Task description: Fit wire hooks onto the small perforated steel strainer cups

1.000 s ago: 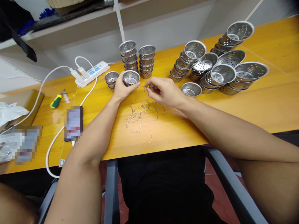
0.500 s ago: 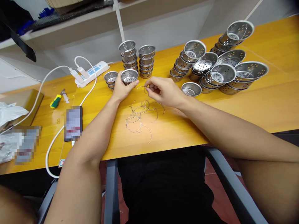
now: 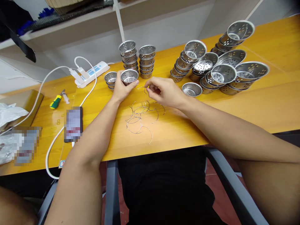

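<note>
My left hand [image 3: 123, 88] is wrapped round a small perforated metal cup [image 3: 129, 77], whose mouth faces up toward me. Pinched between the thumb and forefinger of my right hand [image 3: 161, 91] is a thin curved wire [image 3: 141, 87], its free end pointing at the cup but apart from it. Below both hands, several loose wire hoops [image 3: 134, 125] lie tangled on the wooden table [image 3: 178, 134]. Just left of the held cup stands a short stack of like cups [image 3: 110, 79]. A single cup [image 3: 192, 90] sits to the right of my right wrist.
Two tall stacks of perforated cups [image 3: 147, 62] stand behind my hands. More stacks [image 3: 223, 75], some leaning, fill the back right. On the left are a power strip [image 3: 92, 74] with white cables, a phone [image 3: 73, 124], a green-yellow screwdriver [image 3: 55, 102] and plastic bags.
</note>
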### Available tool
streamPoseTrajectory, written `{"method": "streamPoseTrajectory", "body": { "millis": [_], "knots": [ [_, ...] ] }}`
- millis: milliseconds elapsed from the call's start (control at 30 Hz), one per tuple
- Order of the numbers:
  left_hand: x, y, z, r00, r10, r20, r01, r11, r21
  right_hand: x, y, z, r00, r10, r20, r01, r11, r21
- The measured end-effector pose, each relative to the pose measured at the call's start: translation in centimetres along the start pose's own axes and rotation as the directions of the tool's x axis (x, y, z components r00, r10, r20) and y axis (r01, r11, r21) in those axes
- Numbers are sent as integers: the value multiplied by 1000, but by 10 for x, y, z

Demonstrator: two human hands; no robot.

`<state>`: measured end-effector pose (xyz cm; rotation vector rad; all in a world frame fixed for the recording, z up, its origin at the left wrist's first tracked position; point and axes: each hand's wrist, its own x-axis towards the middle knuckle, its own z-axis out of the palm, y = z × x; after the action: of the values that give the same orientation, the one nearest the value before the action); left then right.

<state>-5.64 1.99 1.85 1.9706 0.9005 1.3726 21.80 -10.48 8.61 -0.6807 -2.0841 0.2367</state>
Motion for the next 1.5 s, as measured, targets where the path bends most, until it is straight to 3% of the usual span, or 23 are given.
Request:
{"method": "streamPoseTrajectory", "body": {
  "millis": [300, 433, 600, 933, 1167, 1333, 1500],
  "knots": [
    [3, -11, -1, 999, 30, -25, -29, 999, 17, 0, 1, -1, 1000, 20, 15, -20, 1000, 3],
    [6, -15, -2, 995, 76, 57, -77, 997, 18, 1, 0, -1, 999, 30, 17, -30, 999, 11],
    [9, -12, -4, 981, 123, 151, -122, 992, -12, 1, -3, -2, 1000, 26, 13, -26, 999, 27],
    [8, -2, -4, 987, 92, 134, -86, 995, -47, 1, -2, 0, 1000, 22, -18, -21, 998, 54],
    [1, 16, 8, 964, 101, 247, -82, 993, -84, 1, 6, 3, 975, 168, -147, -146, 978, 149],
    [-6, 34, 23, 935, 175, 308, -167, 985, -51, 3, 10, -1, 959, 250, -134, -233, 964, 131],
    [-11, 39, 34, 927, 186, 326, -180, 982, -48, 3, 13, -3, 945, 300, -127, -290, 952, 96]
  ]
}}
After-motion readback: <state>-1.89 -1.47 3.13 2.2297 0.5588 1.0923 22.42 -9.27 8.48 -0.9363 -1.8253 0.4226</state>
